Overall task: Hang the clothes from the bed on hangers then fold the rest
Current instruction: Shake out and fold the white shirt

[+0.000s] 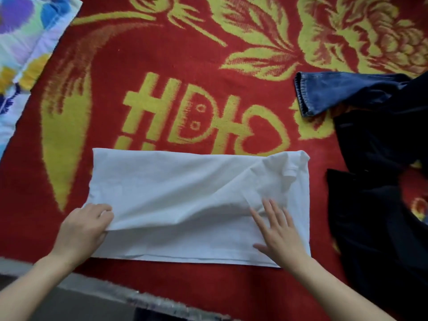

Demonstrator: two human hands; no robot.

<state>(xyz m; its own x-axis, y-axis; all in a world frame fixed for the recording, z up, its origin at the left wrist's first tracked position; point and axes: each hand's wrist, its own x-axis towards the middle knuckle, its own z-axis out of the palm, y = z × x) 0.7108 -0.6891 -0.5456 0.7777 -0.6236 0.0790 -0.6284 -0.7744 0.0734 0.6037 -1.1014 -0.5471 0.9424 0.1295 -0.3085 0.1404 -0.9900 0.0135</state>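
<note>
Bed, seen from above, head view

- White cotton garment folded into a long rectangle [185, 193] lies flat on the red woven bedspread with yellow flower pattern [162, 66], near the bed's front edge, long side running left to right
- A ribbed white cuff or collar piece (cannot tell which) shows near the garment's right end, among creases
- Left grip [85, 225]: fingers and thumb curled, pinching the garment's top layer at its near left corner; that layer is lifted slightly off the layer beneath, and a fold ridge runs from there toward the right
- Right grip [278, 230]: wide, fingers straight and spread, palm pressed flat on the right part of the garment, holding nothing
- Blue denim trouser leg with stitched hem [328, 93] lies to the right and further back, apart from the white garment
- Dark navy crumpled clothing heap [375, 181] partly covers the denim and spreads down the right side, just beside the white garment's right edge, not overlapping it
- Multicoloured flower-print white cloth [23, 42] lies at the far left corner, on the bedspread
- Grey strip along the bed's near edge at lower left, blurred
</note>
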